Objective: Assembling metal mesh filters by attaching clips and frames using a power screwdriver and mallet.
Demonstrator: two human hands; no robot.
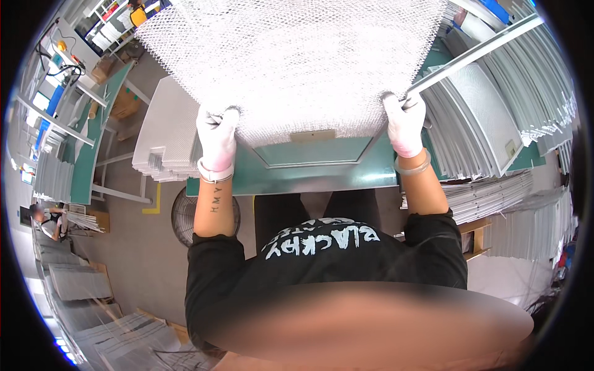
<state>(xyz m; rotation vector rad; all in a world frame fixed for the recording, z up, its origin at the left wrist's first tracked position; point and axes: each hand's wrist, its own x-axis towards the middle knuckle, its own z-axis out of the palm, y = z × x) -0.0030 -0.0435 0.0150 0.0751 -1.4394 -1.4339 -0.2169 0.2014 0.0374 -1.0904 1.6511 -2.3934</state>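
Observation:
A large sheet of white-silver metal mesh [309, 74] is held up in front of me, tilted, its far part running out of the top of the view. My left hand [218, 139], in a white glove, is closed on its near left corner. The near right corner is pinched by my right hand [406, 127], gloved too. At the middle of the near edge sits a small beige patch [312, 135]. Below the sheet, a thin metal frame [312, 165] shows in part on the green table [297, 183]; the mesh hides the rest.
Stacked mesh panels [164, 133] stand to the left, and more panels [476, 117] lean at the right beside a metal bar [476, 52]. A round floor fan [184, 216] is below the table's left end. Another green table [93, 136] and a distant seated person [51, 221] are farther left.

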